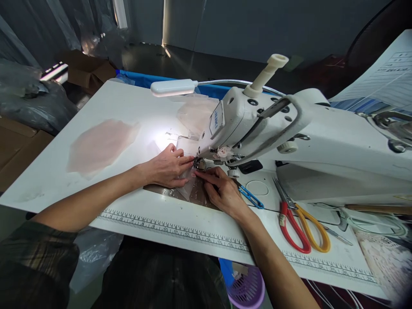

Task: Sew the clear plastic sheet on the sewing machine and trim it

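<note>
A white sewing machine (289,133) stands on a white table (48,171). My left hand (167,167) lies on a small sheer pale fabric piece (188,186) just left of the presser foot (200,164), fingers pressed together on the cloth. My right hand (222,191) rests on the same fabric in front of the foot, fingertips pinched near the needle. The fabric under both hands is partly hidden.
A stack of pale pink fabric pieces (99,146) lies at the left. Scissors with red and yellow handles (301,223) and blue thread snips (251,197) lie right of my right hand. A lamp (174,87) hangs over the table. A purple basket (247,289) sits below the ruler-marked table edge (180,234).
</note>
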`<state>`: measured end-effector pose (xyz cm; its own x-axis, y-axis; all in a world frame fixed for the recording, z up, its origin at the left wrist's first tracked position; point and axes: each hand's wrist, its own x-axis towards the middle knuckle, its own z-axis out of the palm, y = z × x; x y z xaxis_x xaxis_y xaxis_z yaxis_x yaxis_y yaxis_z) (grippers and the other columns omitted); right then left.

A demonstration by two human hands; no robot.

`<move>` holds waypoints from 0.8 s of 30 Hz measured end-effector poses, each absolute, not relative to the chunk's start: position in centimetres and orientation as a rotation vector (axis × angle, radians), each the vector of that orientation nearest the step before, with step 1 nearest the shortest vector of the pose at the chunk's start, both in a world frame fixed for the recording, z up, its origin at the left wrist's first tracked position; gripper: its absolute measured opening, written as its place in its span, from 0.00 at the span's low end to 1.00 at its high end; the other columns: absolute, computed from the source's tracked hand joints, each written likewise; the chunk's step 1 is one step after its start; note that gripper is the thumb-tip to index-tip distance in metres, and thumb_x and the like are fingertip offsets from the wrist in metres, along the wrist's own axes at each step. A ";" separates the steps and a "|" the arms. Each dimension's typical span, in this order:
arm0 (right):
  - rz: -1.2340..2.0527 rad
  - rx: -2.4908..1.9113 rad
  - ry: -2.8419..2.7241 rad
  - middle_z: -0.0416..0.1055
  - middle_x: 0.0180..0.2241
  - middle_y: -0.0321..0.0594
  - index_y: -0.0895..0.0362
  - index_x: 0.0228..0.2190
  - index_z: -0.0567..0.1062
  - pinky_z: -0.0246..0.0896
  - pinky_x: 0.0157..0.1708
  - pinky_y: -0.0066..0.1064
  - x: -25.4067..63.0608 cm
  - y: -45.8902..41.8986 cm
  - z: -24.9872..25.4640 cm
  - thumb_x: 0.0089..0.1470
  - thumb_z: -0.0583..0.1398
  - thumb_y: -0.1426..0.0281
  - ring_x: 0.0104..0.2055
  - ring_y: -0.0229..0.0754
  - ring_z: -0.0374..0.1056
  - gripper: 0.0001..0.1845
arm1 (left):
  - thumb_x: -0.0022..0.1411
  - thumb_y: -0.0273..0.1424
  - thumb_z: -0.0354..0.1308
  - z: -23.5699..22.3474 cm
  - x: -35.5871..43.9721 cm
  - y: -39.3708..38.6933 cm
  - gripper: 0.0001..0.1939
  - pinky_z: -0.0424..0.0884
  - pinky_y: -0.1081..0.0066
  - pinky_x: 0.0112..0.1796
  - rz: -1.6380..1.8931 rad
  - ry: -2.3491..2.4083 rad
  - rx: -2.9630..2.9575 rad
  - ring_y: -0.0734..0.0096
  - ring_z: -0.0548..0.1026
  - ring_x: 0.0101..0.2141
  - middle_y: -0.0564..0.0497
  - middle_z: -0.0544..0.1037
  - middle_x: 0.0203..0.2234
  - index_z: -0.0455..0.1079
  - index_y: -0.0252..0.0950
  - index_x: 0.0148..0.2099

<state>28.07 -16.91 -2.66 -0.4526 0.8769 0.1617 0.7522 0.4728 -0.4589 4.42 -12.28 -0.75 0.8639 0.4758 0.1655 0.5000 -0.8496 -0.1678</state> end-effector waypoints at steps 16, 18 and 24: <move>0.497 -1.258 -2.351 0.73 0.42 0.43 0.49 0.50 0.77 0.68 0.43 0.37 28.2 -17.1 -2.4 0.58 0.51 0.73 0.39 0.42 0.71 0.23 | 0.69 0.44 0.45 -0.6 4.3 -12.2 0.24 0.59 0.56 0.39 -0.201 -0.736 -2.851 0.54 0.69 0.40 0.39 0.72 0.54 0.72 0.31 0.52; 0.452 -1.238 -2.407 0.72 0.43 0.43 0.47 0.50 0.78 0.68 0.41 0.37 28.2 -17.2 -2.3 0.58 0.51 0.73 0.38 0.41 0.70 0.23 | 0.69 0.44 0.46 -0.7 4.3 -12.2 0.24 0.59 0.57 0.39 -0.201 -0.732 -2.852 0.54 0.69 0.40 0.39 0.72 0.54 0.72 0.31 0.52; 0.457 -1.258 -2.443 0.71 0.42 0.44 0.48 0.51 0.77 0.69 0.42 0.38 28.2 -17.4 -2.3 0.58 0.51 0.74 0.40 0.43 0.69 0.24 | 0.69 0.44 0.45 -0.7 4.3 -12.2 0.25 0.59 0.57 0.39 -0.209 -0.741 -2.856 0.55 0.69 0.39 0.39 0.73 0.52 0.71 0.31 0.53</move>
